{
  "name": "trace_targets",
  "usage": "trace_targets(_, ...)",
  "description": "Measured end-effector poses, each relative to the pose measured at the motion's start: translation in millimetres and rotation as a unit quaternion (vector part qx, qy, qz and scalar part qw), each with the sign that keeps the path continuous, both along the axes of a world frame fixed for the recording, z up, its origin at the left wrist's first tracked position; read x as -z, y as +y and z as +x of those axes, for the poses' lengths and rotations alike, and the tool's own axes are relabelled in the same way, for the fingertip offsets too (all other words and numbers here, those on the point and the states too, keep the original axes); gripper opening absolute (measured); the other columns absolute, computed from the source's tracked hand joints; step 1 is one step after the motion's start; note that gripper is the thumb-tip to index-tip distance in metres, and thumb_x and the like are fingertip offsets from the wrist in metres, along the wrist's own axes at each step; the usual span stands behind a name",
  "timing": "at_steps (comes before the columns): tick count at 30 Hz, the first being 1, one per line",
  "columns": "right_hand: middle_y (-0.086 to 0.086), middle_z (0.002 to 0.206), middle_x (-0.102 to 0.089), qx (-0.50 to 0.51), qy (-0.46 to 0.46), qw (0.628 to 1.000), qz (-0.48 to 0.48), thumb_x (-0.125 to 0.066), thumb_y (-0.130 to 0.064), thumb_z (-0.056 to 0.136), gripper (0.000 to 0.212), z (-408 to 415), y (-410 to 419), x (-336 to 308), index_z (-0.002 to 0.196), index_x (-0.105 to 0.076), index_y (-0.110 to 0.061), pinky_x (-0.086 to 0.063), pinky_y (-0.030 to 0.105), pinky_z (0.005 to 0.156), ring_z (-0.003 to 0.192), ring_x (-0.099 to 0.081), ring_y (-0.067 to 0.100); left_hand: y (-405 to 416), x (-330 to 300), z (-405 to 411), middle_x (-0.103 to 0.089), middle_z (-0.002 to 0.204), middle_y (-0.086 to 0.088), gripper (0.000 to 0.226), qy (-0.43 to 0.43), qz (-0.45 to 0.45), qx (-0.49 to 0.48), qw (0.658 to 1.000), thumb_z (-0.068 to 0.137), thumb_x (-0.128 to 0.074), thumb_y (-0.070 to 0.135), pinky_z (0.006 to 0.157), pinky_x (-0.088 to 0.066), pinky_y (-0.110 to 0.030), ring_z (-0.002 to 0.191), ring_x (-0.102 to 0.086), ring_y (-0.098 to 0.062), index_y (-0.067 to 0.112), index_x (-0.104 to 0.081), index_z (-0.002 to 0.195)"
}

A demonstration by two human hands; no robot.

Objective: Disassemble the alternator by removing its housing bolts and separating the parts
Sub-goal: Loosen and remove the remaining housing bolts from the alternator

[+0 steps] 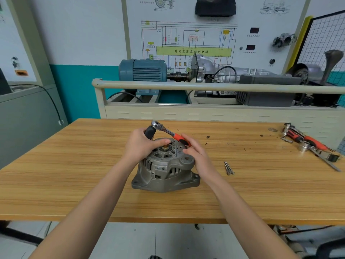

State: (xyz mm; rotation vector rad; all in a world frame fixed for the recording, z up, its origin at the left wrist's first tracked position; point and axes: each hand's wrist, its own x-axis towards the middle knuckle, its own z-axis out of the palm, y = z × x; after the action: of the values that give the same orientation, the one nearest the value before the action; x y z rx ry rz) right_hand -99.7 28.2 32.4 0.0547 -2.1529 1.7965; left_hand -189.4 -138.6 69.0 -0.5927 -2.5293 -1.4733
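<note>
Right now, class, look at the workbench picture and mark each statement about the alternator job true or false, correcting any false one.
1. The grey cast-metal alternator stands on the wooden table. True.
2. Both hands are clear of the alternator. False: the left hand and right hand are both at its top.
3. Loose silver bolts lie on the table to the alternator's right. True.
4. The red-and-black-handled ratchet wrench lies flat on the floor. False: it is held up behind the alternator, between the hands.
5. Further red-handled tools lie at the table's far right. True.
</note>
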Motion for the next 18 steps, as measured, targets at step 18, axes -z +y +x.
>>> trace_targets(18,-0.007,0.155,-0.030,0.076,-0.060,0.987,0.127,-0.036,-0.028,0.103,0.043,-1,30,-7,0.146,-0.036,-0.028,-0.021,0.034,0.110,0.139,-0.024,0.008,16,6,27,-0.048,0.070,-0.003,0.055,0.113,-0.102,-0.118,0.981,0.073,-0.073,0.060,0.050,-0.027,-0.030,0.057,-0.044,-0.021,0.022,-0.037,0.054)
